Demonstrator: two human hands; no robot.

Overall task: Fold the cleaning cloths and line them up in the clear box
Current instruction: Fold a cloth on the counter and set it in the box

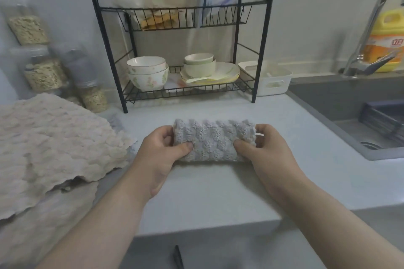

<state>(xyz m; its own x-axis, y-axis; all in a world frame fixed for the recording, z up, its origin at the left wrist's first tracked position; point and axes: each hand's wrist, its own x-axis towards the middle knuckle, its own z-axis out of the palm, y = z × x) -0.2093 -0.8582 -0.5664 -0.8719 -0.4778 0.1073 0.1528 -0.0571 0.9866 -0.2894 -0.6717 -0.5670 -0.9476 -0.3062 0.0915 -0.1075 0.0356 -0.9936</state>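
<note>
Grey cloth (215,141) being folded before the dish rack (185,93).
Left hand (161,150) and right hand (264,150) are pinching its ends; edges probably need squaring.

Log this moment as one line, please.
left hand, right hand: gripping folded grey cloth | on: counter | beige cloths: spread flat, left
</note>
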